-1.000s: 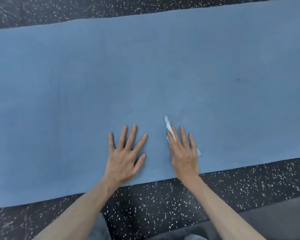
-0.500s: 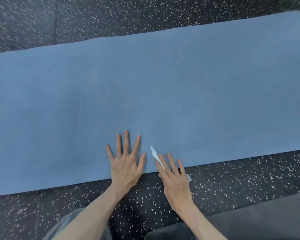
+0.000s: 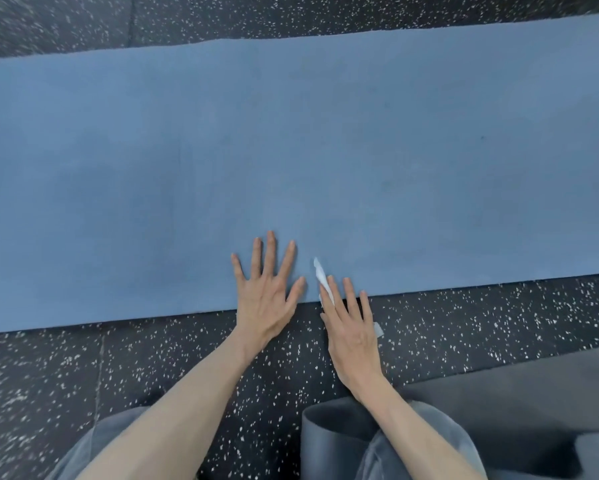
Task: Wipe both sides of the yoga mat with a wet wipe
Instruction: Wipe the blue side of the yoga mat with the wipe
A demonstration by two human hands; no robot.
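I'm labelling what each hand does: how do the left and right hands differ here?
The left hand lies bare on the yoga mat, fingers spread; the right hand presses a wet wipe, fingers closer together. The left lies mostly on the mat; the right mostly over the speckled floor. Both lie flat, palms down.

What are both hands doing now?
Left hand: open, flat on the mat.
Right hand: open, straight fingers pressing the wipe at the mat's edge.
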